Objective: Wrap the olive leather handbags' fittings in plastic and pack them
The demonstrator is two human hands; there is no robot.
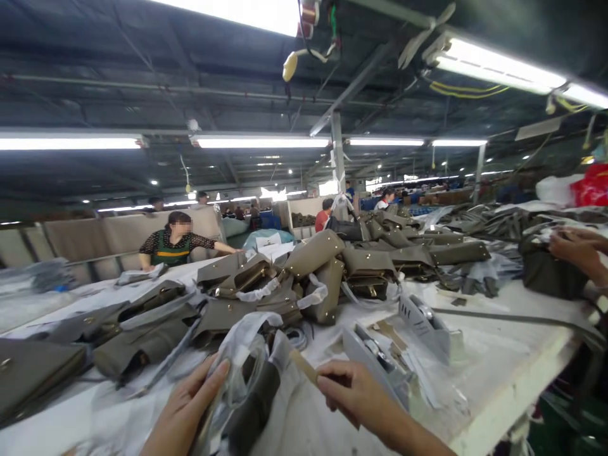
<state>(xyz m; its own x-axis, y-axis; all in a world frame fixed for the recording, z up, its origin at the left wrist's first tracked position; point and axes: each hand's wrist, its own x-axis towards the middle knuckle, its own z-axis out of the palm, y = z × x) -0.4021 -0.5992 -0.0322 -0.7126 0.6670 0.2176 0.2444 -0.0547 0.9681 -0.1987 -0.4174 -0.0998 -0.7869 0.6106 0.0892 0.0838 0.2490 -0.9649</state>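
My left hand [187, 405] is closed around the side of an olive-grey handbag [254, 408], where clear and white plastic wrapping [242, 345] covers the upper part. Between the thumb and fingers of my right hand [354, 392], a narrow tan strip [303, 366] is pinched. Its far end reaches toward the white wrapping beside the bag; whether it touches, I cannot tell. To the right of that hand stands a grey tape dispenser [368, 351], with a second tape dispenser [427, 326] behind it.
Many olive-grey handbags [313, 256] are heaped across the white table [508, 373]. A long strap [513, 316] runs along the right side. Another person's hands [577, 250] work on a dark bag [551, 269] there. Across the table, a co-worker [175, 244] reaches over papers.
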